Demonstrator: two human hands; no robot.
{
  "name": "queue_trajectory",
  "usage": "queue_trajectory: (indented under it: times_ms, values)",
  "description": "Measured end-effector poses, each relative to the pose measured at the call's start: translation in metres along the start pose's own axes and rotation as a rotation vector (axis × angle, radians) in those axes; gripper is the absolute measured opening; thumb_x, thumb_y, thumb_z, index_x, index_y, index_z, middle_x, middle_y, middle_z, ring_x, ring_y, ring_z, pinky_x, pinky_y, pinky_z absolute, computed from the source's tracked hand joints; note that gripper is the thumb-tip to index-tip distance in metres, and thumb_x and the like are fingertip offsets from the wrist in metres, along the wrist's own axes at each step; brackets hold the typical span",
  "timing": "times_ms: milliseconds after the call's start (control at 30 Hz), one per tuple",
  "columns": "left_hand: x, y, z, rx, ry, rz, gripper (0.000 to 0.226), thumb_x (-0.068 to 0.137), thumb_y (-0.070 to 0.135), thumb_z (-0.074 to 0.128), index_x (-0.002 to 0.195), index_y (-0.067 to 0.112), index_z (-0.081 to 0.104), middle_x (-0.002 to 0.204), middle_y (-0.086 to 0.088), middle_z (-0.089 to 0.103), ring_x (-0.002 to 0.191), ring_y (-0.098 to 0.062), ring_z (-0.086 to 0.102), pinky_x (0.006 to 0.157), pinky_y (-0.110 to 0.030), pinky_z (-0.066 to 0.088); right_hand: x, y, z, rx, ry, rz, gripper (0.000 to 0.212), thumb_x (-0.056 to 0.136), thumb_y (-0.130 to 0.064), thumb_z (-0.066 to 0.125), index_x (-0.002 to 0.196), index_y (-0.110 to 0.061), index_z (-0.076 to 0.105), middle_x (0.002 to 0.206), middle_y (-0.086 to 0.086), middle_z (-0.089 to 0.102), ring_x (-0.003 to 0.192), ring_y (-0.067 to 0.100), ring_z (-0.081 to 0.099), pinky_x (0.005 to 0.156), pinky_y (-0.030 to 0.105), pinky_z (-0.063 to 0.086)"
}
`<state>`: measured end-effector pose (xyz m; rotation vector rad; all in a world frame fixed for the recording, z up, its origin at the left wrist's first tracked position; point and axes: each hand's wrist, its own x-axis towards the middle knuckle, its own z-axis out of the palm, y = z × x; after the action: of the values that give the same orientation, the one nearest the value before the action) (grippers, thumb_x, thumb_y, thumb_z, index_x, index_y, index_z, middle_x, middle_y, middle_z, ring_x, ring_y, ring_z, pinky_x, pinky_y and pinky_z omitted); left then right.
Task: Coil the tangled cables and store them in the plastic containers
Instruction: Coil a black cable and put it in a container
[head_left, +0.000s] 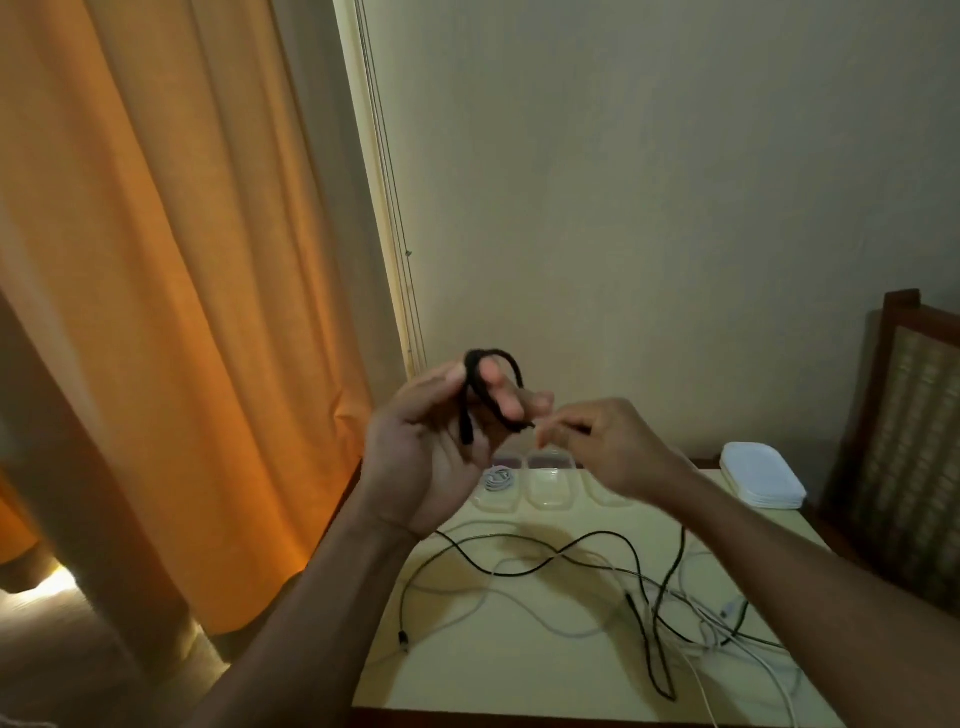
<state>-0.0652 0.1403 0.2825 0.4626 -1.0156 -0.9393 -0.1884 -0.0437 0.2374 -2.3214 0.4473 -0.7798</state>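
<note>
item: black cable (470, 400), partly coiled, held up above the table (519, 670). its loops are draped over and gripped by the curled fingers of the left hand (431, 452); its loose end appears to be pinched between the fingertips of the right hand (602, 447), though the contact is blurred. step judged in hand: the last turns being wound. next move judged to call for the tail to be tucked so the coil is not sprung open, then for the coil to be lowered into one of the clear plastic containers (545, 491) at the table's far edge, where a white coiled cable (498, 478) is already stored. remaining: tangled cables (649, 597), black and white, spread on the pale yellow top. also noted: stack of white lids (761, 475), orange curtain (182, 260), cream wall (675, 182), wooden chair (904, 441) at right.
</note>
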Motion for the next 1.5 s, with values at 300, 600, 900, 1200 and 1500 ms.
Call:
queue_trajectory:
  times_ms: [300,600,900,1200,1500]
  values:
    - [0.004,-0.006,-0.037,0.408,0.327,0.114,0.034,0.110,0.008,0.034,0.129,-0.004,0.059,0.125,-0.020,0.071,0.126,-0.027,0.064,0.114,-0.040,0.045,-0.067,-0.017,0.024,-0.126,-0.100,-0.182,0.038,0.101,-0.045,0.053,0.077,-0.020,0.069,0.060,-0.010,0.056,0.058,0.010,0.053,0.057,0.027,0.042]
    - [-0.001,-0.011,-0.068,1.084,0.246,-0.012,0.030,0.109,0.015,0.043,0.124,0.024,0.069,0.123,0.014,0.073,0.125,0.000,0.060,0.102,-0.040,0.052,-0.055,-0.048,-0.038,-0.466,0.007,-0.451,0.029,0.100,-0.040,0.051,0.092,-0.022,0.071,0.072,-0.021,0.055,0.062,0.000,0.048,0.058,0.024,0.045]
    - [-0.011,-0.025,-0.055,1.015,-0.033,-0.305,0.033,0.106,0.018,0.044,0.112,0.007,0.074,0.107,-0.005,0.078,0.113,-0.022,0.068,0.096,-0.036,0.050,-0.018,-0.090,-0.082,-0.553,0.227,-0.631,0.023,0.093,-0.041,0.065,0.091,-0.022,0.079,0.074,-0.019,0.047,0.056,0.005,0.041,0.050,0.027,0.042]
    - [-0.034,-0.017,-0.009,0.548,-0.183,-0.366,0.032,0.103,0.018,0.041,0.108,-0.002,0.066,0.091,-0.021,0.071,0.102,-0.045,0.068,0.106,-0.059,0.042,-0.001,-0.069,-0.067,-0.273,0.354,-0.428,0.013,0.083,-0.030,0.080,0.088,-0.019,0.081,0.075,-0.016,0.063,0.066,-0.001,0.058,0.066,0.007,0.037]
    - [-0.074,0.000,0.063,-0.086,-0.035,-0.064,0.034,0.102,0.011,0.038,0.110,-0.003,0.068,0.094,-0.022,0.072,0.115,-0.044,0.065,0.100,-0.042,0.054,-0.082,-0.078,-0.019,-0.068,0.288,-0.205,0.010,0.093,-0.018,0.070,0.091,-0.018,0.079,0.074,-0.021,0.067,0.071,0.003,0.063,0.064,0.016,0.046]
